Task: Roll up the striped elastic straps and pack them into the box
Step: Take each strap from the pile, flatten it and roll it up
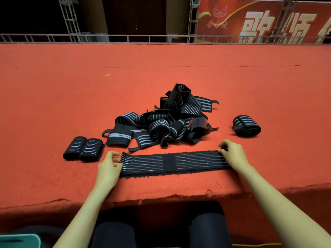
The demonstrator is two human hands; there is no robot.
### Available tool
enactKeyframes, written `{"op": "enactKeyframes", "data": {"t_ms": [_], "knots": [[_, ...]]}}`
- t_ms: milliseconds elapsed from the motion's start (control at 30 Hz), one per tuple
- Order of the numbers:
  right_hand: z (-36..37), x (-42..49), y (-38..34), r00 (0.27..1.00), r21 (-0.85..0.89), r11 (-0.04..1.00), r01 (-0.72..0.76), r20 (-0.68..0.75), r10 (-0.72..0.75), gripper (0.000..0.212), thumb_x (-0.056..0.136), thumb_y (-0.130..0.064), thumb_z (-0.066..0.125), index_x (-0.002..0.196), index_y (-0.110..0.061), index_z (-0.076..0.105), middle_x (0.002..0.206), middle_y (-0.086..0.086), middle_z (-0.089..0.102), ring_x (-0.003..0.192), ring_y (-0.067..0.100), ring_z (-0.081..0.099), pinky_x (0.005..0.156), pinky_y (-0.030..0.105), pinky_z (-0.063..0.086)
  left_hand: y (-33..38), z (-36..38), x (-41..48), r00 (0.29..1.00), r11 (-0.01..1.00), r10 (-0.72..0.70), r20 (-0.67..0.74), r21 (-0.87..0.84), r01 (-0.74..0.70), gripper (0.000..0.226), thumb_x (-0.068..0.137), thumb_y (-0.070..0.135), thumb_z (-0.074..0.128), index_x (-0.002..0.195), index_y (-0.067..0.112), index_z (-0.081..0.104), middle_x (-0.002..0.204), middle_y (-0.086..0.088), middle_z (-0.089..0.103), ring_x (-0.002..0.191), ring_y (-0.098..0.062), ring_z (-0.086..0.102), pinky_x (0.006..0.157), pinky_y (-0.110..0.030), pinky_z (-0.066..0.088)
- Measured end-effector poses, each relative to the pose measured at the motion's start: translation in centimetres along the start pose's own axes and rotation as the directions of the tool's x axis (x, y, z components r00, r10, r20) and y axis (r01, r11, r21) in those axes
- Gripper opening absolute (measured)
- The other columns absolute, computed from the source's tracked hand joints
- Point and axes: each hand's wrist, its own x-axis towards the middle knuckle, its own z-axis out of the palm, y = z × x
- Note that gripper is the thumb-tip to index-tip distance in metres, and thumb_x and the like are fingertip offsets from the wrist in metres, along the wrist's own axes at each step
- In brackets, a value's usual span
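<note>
L hand [109, 167] & R hand [232, 154] each pinch an end of the flat strap [170, 162], just by the strap pile [161, 122].

The flat strap [174, 162] is black with thin grey stripes and a plain black patch midway. The heap of straps [161, 120] is black with wider grey stripes. The carpet [71, 95] is orange-red. The banner [259, 20] is red with pale lettering.

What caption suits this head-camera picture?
Left hand and right hand pinch a striped strap flat on red cloth, before a pile, paired rolls and a lone roll.
</note>
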Motion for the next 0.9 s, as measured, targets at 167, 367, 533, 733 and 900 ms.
{"op": "enactKeyframes", "data": {"t_ms": [167,367,533,733,900], "knots": [[0.2,-0.2,-0.2,1.0,-0.118,0.993,0.012,0.019,-0.01,0.015,0.087,-0.013,0.061,0.102,-0.014,0.064,0.11,0.01,0.065,0.104,0.033,0.058,0.08,0.037,0.043,-0.4,0.0,0.1,1.0,1.0,-0.012,0.015,-0.001,0.012,0.025,0.08,-0.005,0.058,0.102,0.007,0.057,0.091,-0.006,0.064,0.076,-0.019,0.06,0.068,-0.024,0.04],[0.8,-1.0,-1.3,0.972,-0.348,0.919,0.186,-0.07,-0.224,0.025,0.078,-0.003,0.061,0.102,-0.007,0.066,0.108,0.016,0.059,0.108,0.038,0.049,0.086,0.043,0.04,-0.3,-0.1,-0.1,1.0,0.999,-0.015,0.022,0.044,0.014,0.022,0.082,-0.002,0.058,0.099,0.011,0.06,0.086,-0.001,0.064,0.079,-0.016,0.06,0.071,-0.025,0.039],[3.3,-4.0,-6.3,0.889,-0.124,0.881,0.457,0.106,-0.446,0.021,0.087,-0.022,0.062,0.104,-0.009,0.063,0.106,0.009,0.06,0.106,0.029,0.051,0.092,0.037,0.04,-0.3,-0.2,-0.4,1.0,0.998,0.009,0.014,0.058,-0.01,0.022,0.083,-0.003,0.057,0.099,0.013,0.059,0.087,0.0,0.063,0.079,-0.015,0.059,0.07,-0.024,0.036],[8.0,-7.0,-12.1,0.708,0.151,0.746,0.648,0.24,-0.664,0.029,0.09,-0.034,0.06,0.11,-0.013,0.063,0.116,0.004,0.056,0.114,0.023,0.048,0.103,0.039,0.035,-0.3,-0.2,-0.8,1.0,0.998,0.022,0.009,0.052,-0.022,0.023,0.083,-0.001,0.059,0.102,0.012,0.059,0.091,0.001,0.063,0.083,-0.012,0.058,0.073,-0.022,0.038],[9.9,-7.4,-15.9,0.606,0.166,0.696,0.698,0.381,-0.699,0.061,0.082,-0.059,0.06,0.132,-0.026,0.05,0.138,-0.001,0.042,0.136,0.017,0.027,0.114,0.048,0.009,-0.3,-0.3,-0.7,1.0,1.0,0.012,0.015,0.025,-0.012,0.023,0.082,-0.002,0.06,0.1,0.012,0.059,0.091,0.002,0.063,0.08,-0.01,0.059,0.067,-0.012,0.037]]}}
